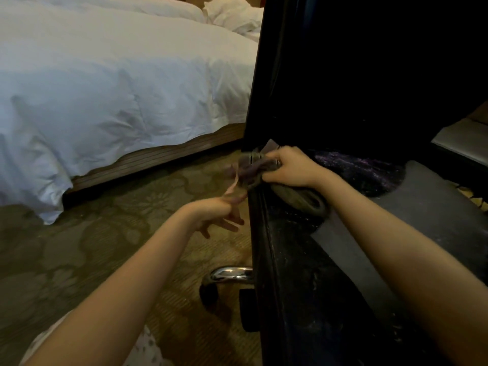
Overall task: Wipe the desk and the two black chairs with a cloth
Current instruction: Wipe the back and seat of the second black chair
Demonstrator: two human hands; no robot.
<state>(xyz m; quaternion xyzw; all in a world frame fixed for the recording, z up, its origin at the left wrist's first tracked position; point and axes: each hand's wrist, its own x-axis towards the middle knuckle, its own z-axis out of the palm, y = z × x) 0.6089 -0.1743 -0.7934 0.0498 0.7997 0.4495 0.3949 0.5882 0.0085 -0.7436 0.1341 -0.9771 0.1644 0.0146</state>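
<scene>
The grey-purple cloth (252, 169) sat bunched on the dusty seat edge of the black chair (298, 286), beneath its backrest.

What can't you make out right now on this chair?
Head view only.
Left hand: motion-blurred; whether it pinches the cloth is unclear.
Chair back: too dark to judge dirt; top cut off by the frame.
Cloth under the right hand: hidden by its fingers.
Desk, second chair: out of frame.

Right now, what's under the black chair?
A chrome leg and a black caster show on the patterned carpet under the black chair. The rest of the base is hidden by the chair itself.
</scene>
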